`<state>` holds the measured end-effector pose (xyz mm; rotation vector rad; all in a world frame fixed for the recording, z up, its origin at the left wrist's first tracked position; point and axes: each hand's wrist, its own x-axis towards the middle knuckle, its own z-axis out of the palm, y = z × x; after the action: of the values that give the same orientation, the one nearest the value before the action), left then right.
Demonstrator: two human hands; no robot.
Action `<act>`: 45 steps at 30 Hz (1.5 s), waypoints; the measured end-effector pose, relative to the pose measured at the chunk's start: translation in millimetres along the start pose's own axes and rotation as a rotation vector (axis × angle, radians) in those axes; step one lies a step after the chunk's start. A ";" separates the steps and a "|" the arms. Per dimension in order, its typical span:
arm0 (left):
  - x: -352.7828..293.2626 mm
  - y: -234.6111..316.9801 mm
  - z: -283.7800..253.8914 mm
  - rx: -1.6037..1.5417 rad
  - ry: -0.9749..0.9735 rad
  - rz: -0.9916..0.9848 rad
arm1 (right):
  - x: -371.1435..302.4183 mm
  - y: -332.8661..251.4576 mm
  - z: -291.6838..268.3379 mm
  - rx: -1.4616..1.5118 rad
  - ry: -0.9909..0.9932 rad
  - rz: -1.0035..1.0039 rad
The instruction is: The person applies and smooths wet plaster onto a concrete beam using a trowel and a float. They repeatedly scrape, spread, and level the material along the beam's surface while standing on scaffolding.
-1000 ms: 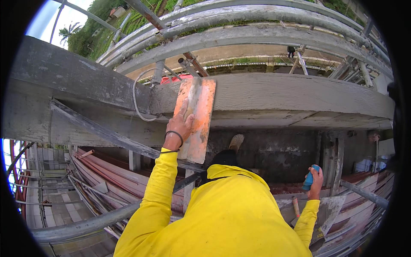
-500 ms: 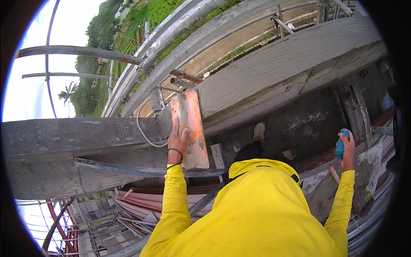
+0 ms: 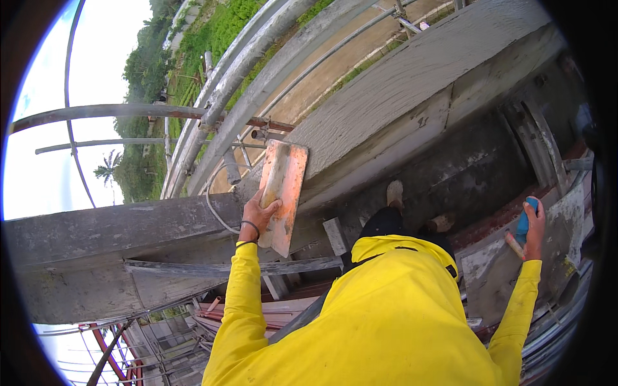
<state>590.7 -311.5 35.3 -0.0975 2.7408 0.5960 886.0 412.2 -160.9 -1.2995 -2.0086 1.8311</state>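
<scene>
Over the left end of the rough grey beam [image 3: 412,103], I have the long orange float [image 3: 292,193] in my left hand [image 3: 257,215], thumb and fingers closed on it at its left edge; whether it touches the beam, I cannot tell. Well apart to the right, my right hand [image 3: 534,231] is wrapped around a small blue object [image 3: 522,224], near a pinkish handle [image 3: 513,245].

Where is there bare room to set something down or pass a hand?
The grey beam left of the looped cord looks bare; so does the textured ledge right of the orange float, though possibly wet. Crowded: left hand with float and cord; right hand holding a blue object beside a pinkish stick.
</scene>
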 end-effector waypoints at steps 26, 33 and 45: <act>108.6 172.2 29.9 0.309 -0.032 0.577 | -16.4 -9.5 58.2 0.202 -0.130 0.162; 17.4 372.3 87.0 -0.022 -0.037 0.997 | -45.6 -24.0 16.0 0.336 0.086 0.105; -91.3 428.5 408.4 0.280 -0.927 1.295 | -281.0 118.9 47.4 0.723 1.163 0.182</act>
<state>743.9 247.4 -116.0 1.6252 1.6255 0.3417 1090.5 181.1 -152.9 -1.6725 -0.5800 1.1220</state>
